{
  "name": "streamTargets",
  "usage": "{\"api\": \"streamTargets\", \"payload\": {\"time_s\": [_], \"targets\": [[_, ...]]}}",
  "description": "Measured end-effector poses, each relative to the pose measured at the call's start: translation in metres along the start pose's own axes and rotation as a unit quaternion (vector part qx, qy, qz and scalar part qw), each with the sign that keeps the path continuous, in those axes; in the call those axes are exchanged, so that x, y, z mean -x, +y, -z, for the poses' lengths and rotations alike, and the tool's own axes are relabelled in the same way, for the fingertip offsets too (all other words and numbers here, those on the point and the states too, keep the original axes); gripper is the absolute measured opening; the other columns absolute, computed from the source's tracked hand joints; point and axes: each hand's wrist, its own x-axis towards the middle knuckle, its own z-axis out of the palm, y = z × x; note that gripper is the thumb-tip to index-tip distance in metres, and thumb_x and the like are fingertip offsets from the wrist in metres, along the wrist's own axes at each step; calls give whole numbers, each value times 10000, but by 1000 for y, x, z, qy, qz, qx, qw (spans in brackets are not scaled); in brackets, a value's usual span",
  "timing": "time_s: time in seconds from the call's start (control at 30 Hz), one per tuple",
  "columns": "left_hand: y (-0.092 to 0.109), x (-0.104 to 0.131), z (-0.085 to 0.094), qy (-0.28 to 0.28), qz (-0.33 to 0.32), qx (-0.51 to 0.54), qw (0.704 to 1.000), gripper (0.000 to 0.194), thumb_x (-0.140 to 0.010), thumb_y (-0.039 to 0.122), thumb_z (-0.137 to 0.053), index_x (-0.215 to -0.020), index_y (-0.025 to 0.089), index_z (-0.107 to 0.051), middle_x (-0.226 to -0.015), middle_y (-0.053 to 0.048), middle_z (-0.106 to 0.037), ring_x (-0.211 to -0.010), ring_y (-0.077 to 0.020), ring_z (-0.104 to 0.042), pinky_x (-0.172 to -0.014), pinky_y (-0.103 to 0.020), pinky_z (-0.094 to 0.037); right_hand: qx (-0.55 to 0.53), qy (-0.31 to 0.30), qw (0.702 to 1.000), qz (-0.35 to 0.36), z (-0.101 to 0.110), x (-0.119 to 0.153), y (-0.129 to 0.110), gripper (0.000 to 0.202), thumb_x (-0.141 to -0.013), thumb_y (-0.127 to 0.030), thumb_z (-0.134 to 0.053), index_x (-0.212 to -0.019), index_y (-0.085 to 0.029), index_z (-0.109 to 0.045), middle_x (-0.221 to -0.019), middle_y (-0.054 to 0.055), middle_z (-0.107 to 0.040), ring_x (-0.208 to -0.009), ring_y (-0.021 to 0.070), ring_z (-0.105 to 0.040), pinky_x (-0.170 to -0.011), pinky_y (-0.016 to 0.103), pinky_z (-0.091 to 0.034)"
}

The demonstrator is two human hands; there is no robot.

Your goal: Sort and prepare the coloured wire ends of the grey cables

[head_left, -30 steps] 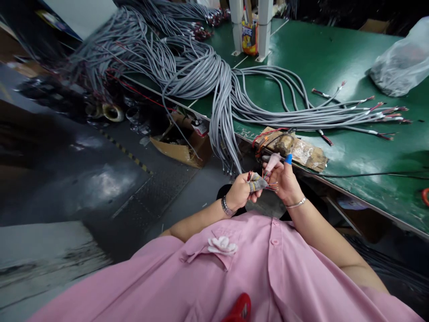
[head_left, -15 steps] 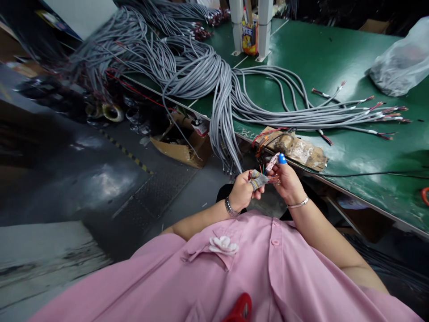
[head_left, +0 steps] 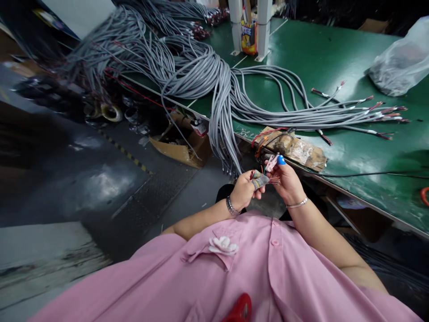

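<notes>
In front of my shirt, my left hand (head_left: 244, 191) is closed, grey finger covers on its thumb and finger. Thin coloured wires (head_left: 275, 180) stick out of its grip towards the right; the part inside the fingers is hidden. My right hand (head_left: 287, 180), close beside it, pinches a small pale pink clip-like tool (head_left: 271, 163) whose exact kind I cannot make out. A blue cover (head_left: 281, 159) sits on this hand's thumb. Green and red wire ends stand up between the hands, near the pink tool.
Many grey cables (head_left: 197, 74) lie over the green table (head_left: 321, 53), some hanging off its edge. A taped cardboard piece (head_left: 301, 153) lies at the near edge. A plastic bag (head_left: 400, 62) is at right. On the floor stands an open cardboard box (head_left: 177, 150).
The pink tool has tilted and shifted slightly in my right hand, and the blue-covered thumb has moved a little. My left hand stays nearly in place, still gripping the wires.
</notes>
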Motion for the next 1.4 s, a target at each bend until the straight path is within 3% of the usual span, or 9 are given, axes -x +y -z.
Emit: {"api": "streamTargets", "payload": {"time_s": [0.23,0.33,0.53,0.73,0.87,1.03,1.4], "targets": [[-2,3,4,1,-9,20,1000,368,-730,476,-714,-737,155,-532,-557,26,-591,-362,-63,-493,-342,-182,-257,-2,-71,995,-64,7,11,-3,510,-737,-687,-643,-850,-191,-688,-812,27,-699,-589,97,-584,-540,214,-511],[-6,5,7,2,-9,12,1000,370,-737,485,-707,-761,155,-541,-568,23,-596,-376,-63,-503,-349,-174,-255,37,-94,991,-91,21,20,-3,487,-711,-654,-695,-859,-190,-695,-833,44,-709,-637,118,-616,-554,224,-528],[-13,9,7,-8,-19,-20,1000,359,-752,478,-700,-781,151,-555,-587,21,-604,-393,-61,-515,-361,-170,-297,110,-137,982,-66,37,40,3,361,-708,-467,-786,-921,-189,-699,-843,26,-669,-605,92,-543,-571,243,-520],[-15,15,9,4,-35,-53,998,364,-756,485,-698,-804,148,-567,-601,23,-602,-415,-65,-533,-382,-172,-343,151,-161,975,-35,38,49,9,448,-637,-500,-824,-939,-216,-653,-807,-1,-615,-609,107,-541,-561,264,-519],[-17,15,12,8,-44,-63,997,361,-769,488,-685,-820,150,-568,-609,20,-608,-424,-69,-542,-389,-173,-353,212,-116,970,30,27,50,11,301,-705,-371,-806,-916,-218,-657,-789,-7,-617,-624,101,-537,-559,229,-485],[-18,14,13,-14,-41,-81,996,344,-771,465,-687,-805,151,-551,-616,16,-606,-440,-71,-553,-412,-169,-376,239,-61,966,77,18,51,14,208,-747,-378,-759,-839,-208,-683,-725,-14,-604,-588,101,-513,-544,236,-458],[-8,10,21,-101,-35,-146,984,278,-807,404,-641,-751,146,-557,-605,-10,-630,-433,-82,-569,-399,-165,-365,280,-78,952,96,8,46,7,178,-749,-367,-747,-810,-211,-687,-702,-10,-617,-588,111,-515,-522,236,-436]]}}
